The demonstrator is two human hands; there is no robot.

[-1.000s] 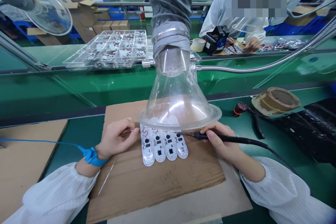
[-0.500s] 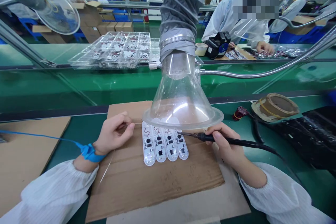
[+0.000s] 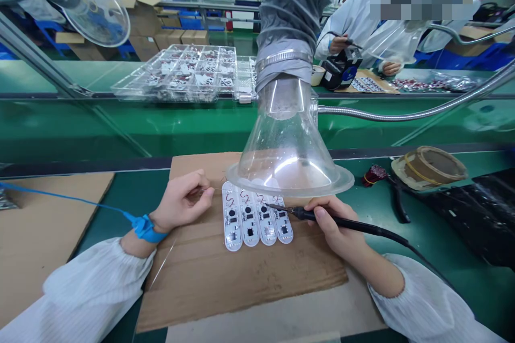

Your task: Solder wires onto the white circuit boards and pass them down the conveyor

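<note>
Several white, rounded circuit boards [image 3: 250,225] lie side by side on a sheet of brown cardboard [image 3: 241,284], with small black parts and short reddish wires on them. My left hand [image 3: 187,201] is closed on a thin solder wire [image 3: 164,262], whose end points at the boards from the left. In my right hand [image 3: 340,225] is a black soldering iron [image 3: 303,214], gripped like a pen. Its tip reaches over the upper part of the third board from the left. A clear fume hood [image 3: 287,144] hides the boards' far ends.
A spool [image 3: 432,166], a bundle of dark red wires [image 3: 374,174] and black plastic [image 3: 475,225] lie on the right. Beyond the green divider stand clear compartment trays [image 3: 189,72]. A co-worker's hand [image 3: 391,68] shows across the bench. A blue wrist cord [image 3: 100,205] runs left.
The soldering iron's tip has moved left, from the rightmost board to the one beside it. My left hand keeps the wire near the boards. The whole view has shifted slightly.
</note>
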